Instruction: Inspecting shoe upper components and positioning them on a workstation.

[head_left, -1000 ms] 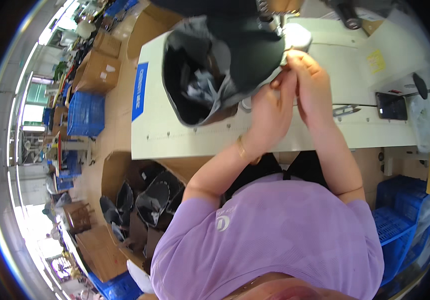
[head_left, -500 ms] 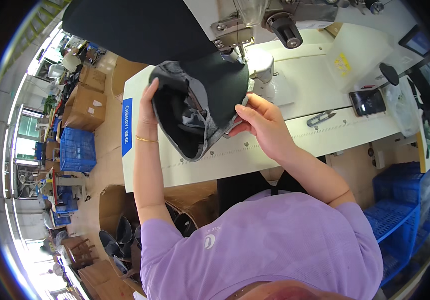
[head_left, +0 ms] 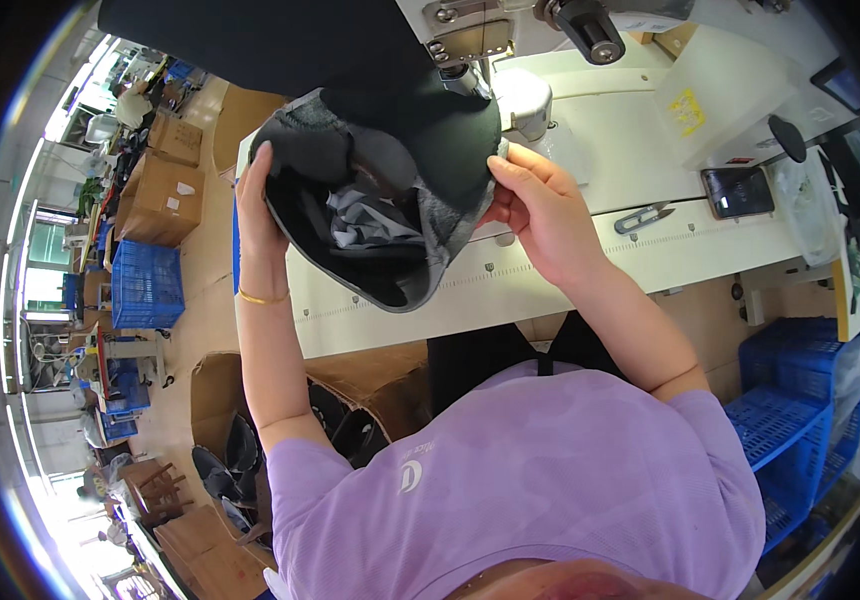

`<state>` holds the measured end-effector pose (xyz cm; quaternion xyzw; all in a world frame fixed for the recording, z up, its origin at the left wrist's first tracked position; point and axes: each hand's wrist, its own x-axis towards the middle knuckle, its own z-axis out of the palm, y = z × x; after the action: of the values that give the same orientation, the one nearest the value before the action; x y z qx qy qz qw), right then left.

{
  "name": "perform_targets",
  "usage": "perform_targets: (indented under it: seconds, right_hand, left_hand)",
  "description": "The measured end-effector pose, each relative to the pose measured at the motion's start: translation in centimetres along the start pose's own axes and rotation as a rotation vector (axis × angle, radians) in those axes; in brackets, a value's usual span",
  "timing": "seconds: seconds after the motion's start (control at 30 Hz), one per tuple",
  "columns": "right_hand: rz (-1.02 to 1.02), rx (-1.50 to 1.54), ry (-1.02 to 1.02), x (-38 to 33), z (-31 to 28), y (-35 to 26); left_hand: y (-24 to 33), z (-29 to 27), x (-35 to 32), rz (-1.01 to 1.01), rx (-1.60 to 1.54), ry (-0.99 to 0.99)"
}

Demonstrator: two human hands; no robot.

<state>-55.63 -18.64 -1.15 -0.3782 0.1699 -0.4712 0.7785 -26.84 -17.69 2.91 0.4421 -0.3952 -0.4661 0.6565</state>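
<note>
A black and grey fabric hat hangs over the front of the sewing machine bed, its wide opening turned toward me. Inside it shows a crumpled grey and white patterned lining. My left hand is closed on the hat's left rim, most of its fingers hidden by the cloth. Pinched between the thumb and fingers of my right hand is the hat's grey right edge. The upper part of the hat reaches under the sewing machine's needle area.
A broad black shape fills the upper left. Thread snips and a dark phone-like device lie on the white table, right of my right hand. Below are cardboard boxes with dark pieces and blue crates.
My left hand has moved left and the hat's opening is spread wider, showing more lining. My right hand still pinches the edge, slightly further right. The whole view has shifted a little.
</note>
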Motion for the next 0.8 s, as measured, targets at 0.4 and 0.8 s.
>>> perform_targets:
  seconds: [0.4, 0.8]
  right_hand:
    - [-0.079, -0.098, 0.041, -1.2, 0.9, 0.5]
    - [-0.221, -0.257, 0.043, -1.7, 0.8, 1.0]
  left_hand:
    - [-1.0, -1.5, -1.6, 0.067, -0.081, 0.070]
    - [-1.4, -1.3, -2.4, 0.155, -0.067, 0.113]
